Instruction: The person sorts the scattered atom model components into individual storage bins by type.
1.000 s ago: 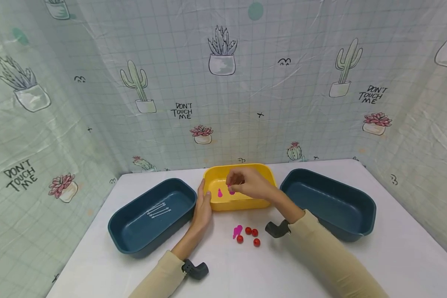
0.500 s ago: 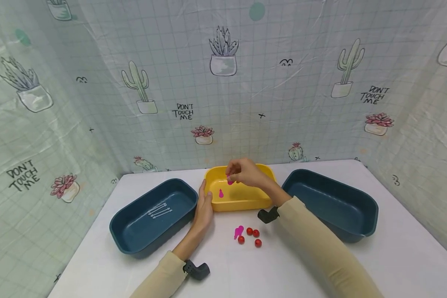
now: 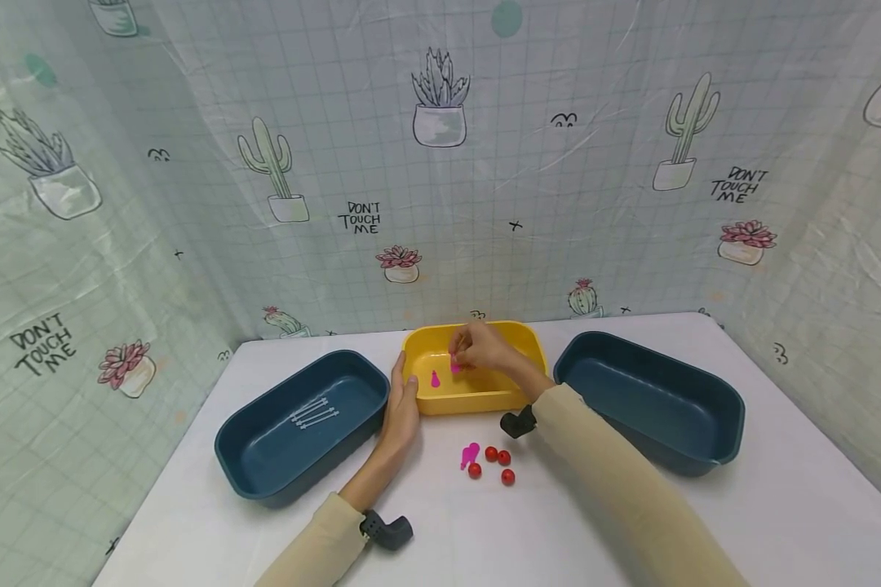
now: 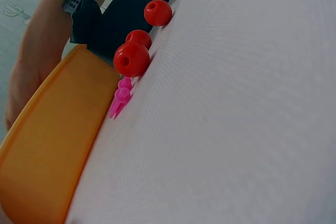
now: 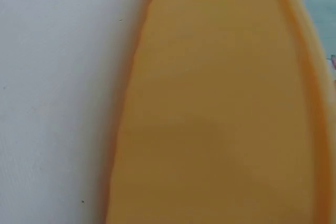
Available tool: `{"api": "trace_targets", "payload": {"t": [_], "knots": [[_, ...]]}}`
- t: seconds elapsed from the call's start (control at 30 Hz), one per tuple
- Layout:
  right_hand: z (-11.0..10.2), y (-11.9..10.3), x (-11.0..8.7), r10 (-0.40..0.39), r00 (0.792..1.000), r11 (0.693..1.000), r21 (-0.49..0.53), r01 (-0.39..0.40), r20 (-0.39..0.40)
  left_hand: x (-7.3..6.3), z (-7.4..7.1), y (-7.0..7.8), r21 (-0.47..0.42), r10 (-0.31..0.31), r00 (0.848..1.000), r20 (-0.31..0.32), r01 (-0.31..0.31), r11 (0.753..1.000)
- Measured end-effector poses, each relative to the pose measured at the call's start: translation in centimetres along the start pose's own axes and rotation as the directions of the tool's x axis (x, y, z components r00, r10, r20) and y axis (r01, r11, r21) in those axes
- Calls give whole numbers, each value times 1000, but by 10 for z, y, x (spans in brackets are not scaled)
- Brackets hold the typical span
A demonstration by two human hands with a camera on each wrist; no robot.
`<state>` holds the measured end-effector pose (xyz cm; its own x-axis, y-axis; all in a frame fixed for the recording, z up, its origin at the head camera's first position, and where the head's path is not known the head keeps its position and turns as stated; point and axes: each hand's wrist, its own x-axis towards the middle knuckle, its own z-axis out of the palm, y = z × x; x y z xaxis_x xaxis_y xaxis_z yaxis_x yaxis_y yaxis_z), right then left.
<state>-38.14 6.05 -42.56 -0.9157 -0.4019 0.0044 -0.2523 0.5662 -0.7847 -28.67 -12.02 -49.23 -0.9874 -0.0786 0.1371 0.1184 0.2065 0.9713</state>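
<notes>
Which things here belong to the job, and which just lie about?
Likely the job:
small pink plastic pieces, one in the right hand
yellow oblong plastic bin, left hand at its side

Apparently lying about:
four round red beads
two dark blue oblong plastic bins
thin pale grey rods

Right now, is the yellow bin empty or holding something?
Not empty: in the head view, a small pink piece lies inside the yellow bin, and the right hand holds a second pink piece over its floor.
</notes>
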Motion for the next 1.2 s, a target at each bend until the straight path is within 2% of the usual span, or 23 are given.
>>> {"api": "trace_targets", "payload": {"t": [0.17,0.37,1.2], "knots": [[6,7,6,57,998,998,21,-57,14,0,0,-1,4,3,1000,5,-3,1000],[10,10,6,87,996,995,48,-88,27,1,0,-2,9,3,1000,4,-3,1000],[21,12,8,167,986,986,-20,-166,2,2,-1,-4,18,0,1000,6,0,1000]]}}
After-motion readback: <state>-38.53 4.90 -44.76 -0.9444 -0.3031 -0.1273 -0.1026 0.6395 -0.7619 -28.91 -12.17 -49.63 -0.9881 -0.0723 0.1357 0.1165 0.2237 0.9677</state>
